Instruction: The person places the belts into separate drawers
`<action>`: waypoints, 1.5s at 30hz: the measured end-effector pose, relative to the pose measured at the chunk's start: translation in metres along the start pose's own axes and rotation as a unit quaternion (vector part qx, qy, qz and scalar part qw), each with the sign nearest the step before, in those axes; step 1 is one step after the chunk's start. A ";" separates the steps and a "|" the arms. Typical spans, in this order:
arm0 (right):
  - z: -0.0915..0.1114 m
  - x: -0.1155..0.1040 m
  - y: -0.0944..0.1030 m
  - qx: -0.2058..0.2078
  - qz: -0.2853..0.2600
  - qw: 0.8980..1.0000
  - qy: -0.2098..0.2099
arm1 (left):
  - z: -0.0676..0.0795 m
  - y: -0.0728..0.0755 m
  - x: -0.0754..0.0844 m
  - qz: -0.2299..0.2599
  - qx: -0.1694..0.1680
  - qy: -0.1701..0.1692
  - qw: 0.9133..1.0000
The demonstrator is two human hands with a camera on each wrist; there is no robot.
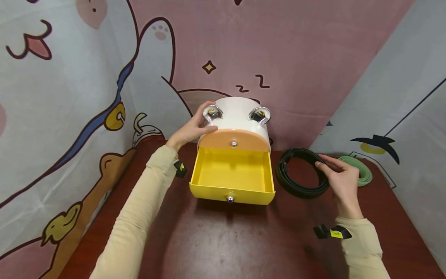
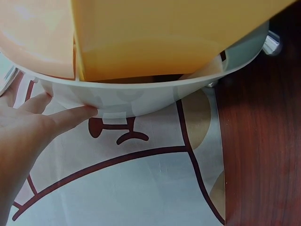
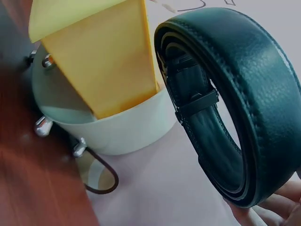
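Note:
A small white drawer box (image 1: 237, 110) stands at the back of the table, with silver ring-shaped ears and an orange upper drawer (image 1: 216, 142). Its yellow lower drawer (image 1: 230, 170) is pulled out and holds nothing. My left hand (image 1: 191, 130) rests on the box's left side near one ear, thumb and fingers spread against the white shell (image 2: 136, 101). To the right, my right hand (image 1: 341, 180) pinches a coiled black leather belt (image 1: 303, 192) by its right side, thumb on top. The belt's loop and stitching show in the right wrist view, beside the box.
Behind my right hand a rolled green belt (image 1: 364, 174) lies on the dark red wooden table (image 1: 223, 240). Cartoon-printed cloth (image 1: 296, 58) hangs close behind and on both sides. Short silver feet (image 3: 43, 126) stick out under the box.

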State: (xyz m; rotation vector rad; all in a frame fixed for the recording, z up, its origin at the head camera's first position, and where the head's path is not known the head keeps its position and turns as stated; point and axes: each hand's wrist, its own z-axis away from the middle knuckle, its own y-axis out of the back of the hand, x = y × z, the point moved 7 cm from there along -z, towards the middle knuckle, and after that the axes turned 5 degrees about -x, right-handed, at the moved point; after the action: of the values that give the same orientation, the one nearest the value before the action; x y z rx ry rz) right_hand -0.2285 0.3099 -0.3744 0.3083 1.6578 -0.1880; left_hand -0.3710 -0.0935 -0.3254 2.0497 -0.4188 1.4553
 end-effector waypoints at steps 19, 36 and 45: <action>-0.007 -0.032 -0.035 -0.077 0.167 0.981 0.069 | -0.001 0.000 -0.001 -0.007 0.002 0.014 1.000; -0.010 -0.035 -0.074 -0.108 0.236 0.961 0.094 | -0.001 0.001 0.000 -0.010 -0.005 0.015 1.000; -0.006 -0.033 -0.097 -0.150 0.219 0.961 0.075 | 0.001 0.000 0.001 -0.007 -0.004 0.014 1.000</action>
State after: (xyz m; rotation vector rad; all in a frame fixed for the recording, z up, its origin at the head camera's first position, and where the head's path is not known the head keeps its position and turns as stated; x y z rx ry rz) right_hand -0.2617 0.2165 -0.3464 0.4570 1.6947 0.4270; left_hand -0.3702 -0.0943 -0.3245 2.0185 -0.3972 1.4702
